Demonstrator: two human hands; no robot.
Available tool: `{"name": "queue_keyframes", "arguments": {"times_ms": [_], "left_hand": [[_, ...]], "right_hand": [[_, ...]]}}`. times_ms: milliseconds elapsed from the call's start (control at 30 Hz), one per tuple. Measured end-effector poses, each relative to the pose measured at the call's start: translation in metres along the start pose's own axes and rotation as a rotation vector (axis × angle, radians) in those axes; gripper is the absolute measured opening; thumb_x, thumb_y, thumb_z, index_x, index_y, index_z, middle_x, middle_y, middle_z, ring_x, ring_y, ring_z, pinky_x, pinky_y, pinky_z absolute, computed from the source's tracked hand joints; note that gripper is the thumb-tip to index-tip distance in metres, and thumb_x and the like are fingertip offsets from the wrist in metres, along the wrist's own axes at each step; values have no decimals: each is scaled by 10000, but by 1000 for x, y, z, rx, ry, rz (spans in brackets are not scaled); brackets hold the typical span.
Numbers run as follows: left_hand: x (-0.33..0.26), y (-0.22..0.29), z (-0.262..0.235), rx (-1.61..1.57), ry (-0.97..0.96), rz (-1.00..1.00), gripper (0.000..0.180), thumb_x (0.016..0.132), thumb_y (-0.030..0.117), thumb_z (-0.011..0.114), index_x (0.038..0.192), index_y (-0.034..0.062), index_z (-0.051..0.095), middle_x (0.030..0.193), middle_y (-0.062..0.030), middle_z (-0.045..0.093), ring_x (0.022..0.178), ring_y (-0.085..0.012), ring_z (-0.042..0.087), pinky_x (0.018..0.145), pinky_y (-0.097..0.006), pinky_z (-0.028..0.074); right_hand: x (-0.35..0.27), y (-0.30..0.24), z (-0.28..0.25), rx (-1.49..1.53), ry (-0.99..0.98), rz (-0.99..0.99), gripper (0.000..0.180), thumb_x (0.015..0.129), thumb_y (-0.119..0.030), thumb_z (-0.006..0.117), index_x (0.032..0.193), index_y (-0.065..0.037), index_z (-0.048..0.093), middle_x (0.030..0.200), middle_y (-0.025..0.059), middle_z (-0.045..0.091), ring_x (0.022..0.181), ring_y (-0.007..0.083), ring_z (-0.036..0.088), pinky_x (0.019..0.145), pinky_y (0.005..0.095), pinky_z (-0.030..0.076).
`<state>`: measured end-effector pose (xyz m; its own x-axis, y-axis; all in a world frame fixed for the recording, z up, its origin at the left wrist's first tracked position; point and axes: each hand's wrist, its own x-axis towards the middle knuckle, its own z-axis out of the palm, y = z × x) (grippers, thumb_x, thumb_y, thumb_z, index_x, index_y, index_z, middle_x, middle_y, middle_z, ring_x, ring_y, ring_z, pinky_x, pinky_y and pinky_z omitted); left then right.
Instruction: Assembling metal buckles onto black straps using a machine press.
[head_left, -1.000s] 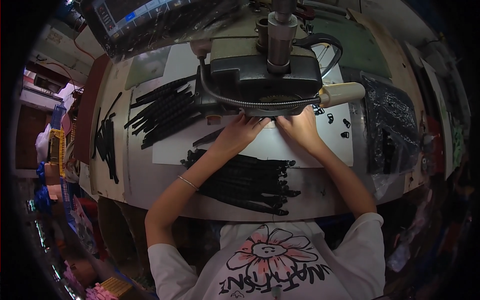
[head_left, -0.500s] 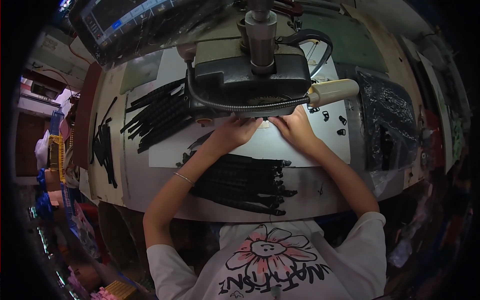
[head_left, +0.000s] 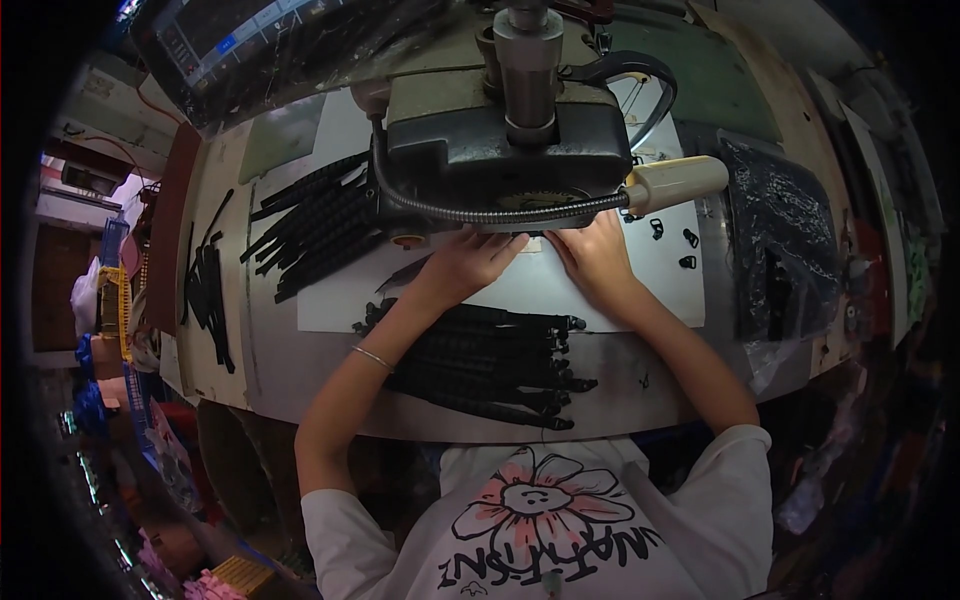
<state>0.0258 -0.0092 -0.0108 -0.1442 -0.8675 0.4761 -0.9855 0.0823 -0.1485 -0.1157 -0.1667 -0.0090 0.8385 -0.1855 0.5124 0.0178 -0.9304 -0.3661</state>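
Observation:
Both hands meet under the dark head of a sewing machine (head_left: 500, 155). My left hand (head_left: 470, 262) comes from the left, its fingers closed at a short piece of black strap (head_left: 536, 234). From the other side my right hand (head_left: 594, 258) pinches at the same strap, its thumb and forefinger near the left thumb. The machine head hides most of the fingers and much of the strap. Below my left wrist lies a pile of black straps (head_left: 470, 360), with small black fittings at their right ends.
More black straps (head_left: 315, 225) lie fanned out left of the machine, and a few (head_left: 208, 300) further left. Small black buckles (head_left: 689, 262) are scattered right of my right hand. A clear plastic bag (head_left: 775, 240) with dark contents lies at the right. A screen (head_left: 260, 50) stands behind.
Both hands keep nearly the same place under the machine head, with the left elbow shifted slightly to the right. The view has moved a little. Nothing is let go.

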Motion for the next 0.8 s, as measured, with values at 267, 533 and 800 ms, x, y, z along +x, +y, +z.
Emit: {"name": "queue_keyframes", "arguments": {"times_ms": [267, 533, 800], "left_hand": [[7, 32, -7, -224, -209, -246, 496, 734, 6, 517, 1227, 17, 464, 1049, -137, 502, 965, -287, 525, 852, -342, 450], [9, 40, -10, -208, -240, -305, 515, 712, -18, 513, 1224, 8, 463, 1096, -164, 482, 1048, -331, 482, 897, -367, 419], [10, 41, -10, -178, -228, -299, 508, 713, -22, 506, 1219, -7, 461, 1105, -169, 480, 1047, -335, 486, 906, -368, 415]], "right_hand": [[0, -4, 2, -41, 77, 2, 103, 756, -83, 607, 844, -29, 603, 862, 90, 482, 862, 258, 470, 708, 353, 370], [3, 17, -11, 632, -113, 582, 160, 797, -100, 580, 896, 26, 595, 827, 175, 554, 809, 316, 513, 725, 353, 412], [-12, -4, -5, 168, 23, 23, 170, 751, -12, 600, 921, 4, 598, 920, 107, 520, 854, 256, 525, 730, 342, 439]]}}
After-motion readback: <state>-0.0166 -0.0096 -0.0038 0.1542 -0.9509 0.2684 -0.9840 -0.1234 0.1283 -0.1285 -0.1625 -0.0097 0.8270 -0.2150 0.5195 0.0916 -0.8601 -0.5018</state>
